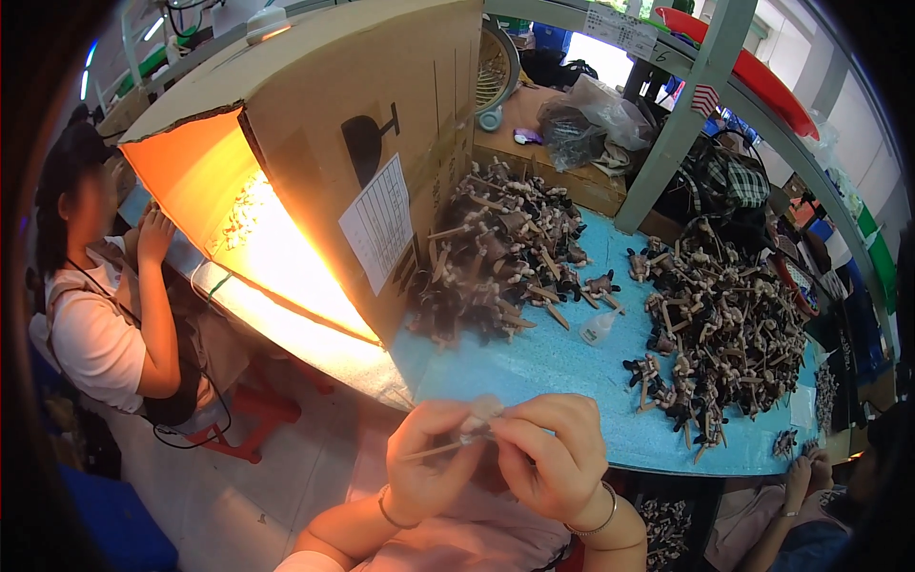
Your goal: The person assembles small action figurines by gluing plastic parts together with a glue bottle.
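Note:
Near the table's front edge, both hands meet in front of me around a small figurine [484, 412] with a pale, rounded top. My left hand [427, 467] grips it between thumb and fingers, and a thin tan stick [429, 452] pokes out to the left across those fingers. My right hand [558, 448] pinches the figurine from the other side. Fingers hide most of its body. On the blue tabletop [515, 381] beyond, a heap of similar brown and black figurines [515, 248] leans by the box, with a small white squeeze bottle [598, 329] beside it.
A big cardboard box [324, 105], brightly lit inside, stands at the left. Another figurine heap [729, 334] covers the table's right side. A grey metal post [686, 124] rises behind. One person [105, 315] sits at left; another person's hands [810, 467] are at lower right.

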Available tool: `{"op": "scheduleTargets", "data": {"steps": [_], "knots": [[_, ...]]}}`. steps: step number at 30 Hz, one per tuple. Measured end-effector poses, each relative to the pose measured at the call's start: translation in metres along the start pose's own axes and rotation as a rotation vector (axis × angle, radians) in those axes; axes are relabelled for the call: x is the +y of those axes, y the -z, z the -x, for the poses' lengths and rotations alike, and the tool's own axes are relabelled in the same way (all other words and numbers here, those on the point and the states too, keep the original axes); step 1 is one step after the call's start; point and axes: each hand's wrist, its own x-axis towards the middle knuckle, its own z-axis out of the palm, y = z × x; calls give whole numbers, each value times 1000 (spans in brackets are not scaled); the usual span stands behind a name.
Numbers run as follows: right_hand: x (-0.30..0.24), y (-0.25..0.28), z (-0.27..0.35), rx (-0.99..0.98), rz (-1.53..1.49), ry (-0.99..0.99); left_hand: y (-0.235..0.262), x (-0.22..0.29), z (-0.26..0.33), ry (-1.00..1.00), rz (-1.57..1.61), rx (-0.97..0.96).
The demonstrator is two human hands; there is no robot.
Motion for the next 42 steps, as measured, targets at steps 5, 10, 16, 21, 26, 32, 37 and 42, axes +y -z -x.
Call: {"op": "scheduleTargets", "data": {"steps": [5,10,16,21,26,32,37,42], "knots": [[0,-5,3,-25,-20,-61,-3,-3,1,-26,-136,89],[-6,-3,4,-182,48,-135,-7,-1,0,148,70,106],[8,-16,18,-86,231,-73,-26,-6,8,257,234,185],[45,-9,38,4,-525,-492,-5,9,-9,119,-126,-271],[34,-11,47,161,-1287,-768,-1,11,-30,17,-261,-297],[35,-15,53,170,-1287,-732,-13,9,-26,19,-187,-321],[35,-17,57,177,-1266,-724,-15,9,-23,-26,-237,-317],[33,-24,60,253,-1211,-736,-18,6,-23,-12,-207,-303]]}}
